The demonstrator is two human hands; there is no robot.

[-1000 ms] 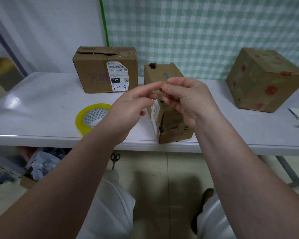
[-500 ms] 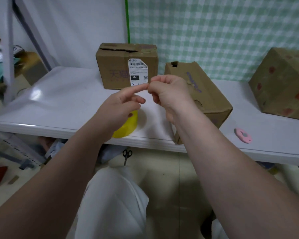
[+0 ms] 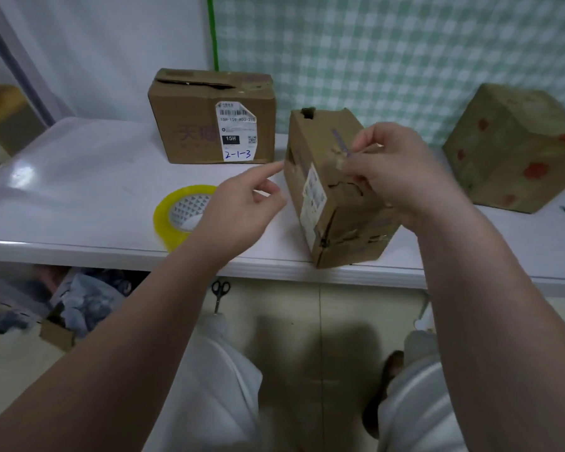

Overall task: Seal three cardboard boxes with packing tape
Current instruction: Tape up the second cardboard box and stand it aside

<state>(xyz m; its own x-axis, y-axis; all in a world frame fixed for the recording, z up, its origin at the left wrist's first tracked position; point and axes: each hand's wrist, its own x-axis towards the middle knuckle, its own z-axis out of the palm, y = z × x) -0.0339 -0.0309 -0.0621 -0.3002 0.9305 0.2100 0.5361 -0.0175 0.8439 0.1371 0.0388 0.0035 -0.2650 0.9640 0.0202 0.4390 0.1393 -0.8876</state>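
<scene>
Two hands were raised above the front edge of the tabletop [image 3: 79, 197].

1. Left hand [image 3: 242, 207]: index finger extended, tip just beside the left face of the middle box [image 3: 327, 203]. The other fingers were loosely curled, and nothing was held.
2. Right hand [image 3: 405, 177]: fingers curled, thumb pressed to the fingertips over the top face of that box. Whether a strip of clear tape was pinched there could not be determined.
3. Middle box: centre of frame, its near end cracked and torn.
4. Tape roll [image 3: 177, 216]: yellow, flat on the tabletop at centre left, partly hidden by the left hand.
5. Labelled box [image 3: 209, 125]: upper centre, top flap gaping.
6. Red-spotted box [image 3: 516, 148]: right side of frame, well apart.
7. Scissors [image 3: 221, 290]: below the tabletop edge.

Step in hand, as judged: sealing the middle box. The next move would call for a strip laid along the seam and pressed flat. If no strip was held, the tape roll would have to be picked up first.
</scene>
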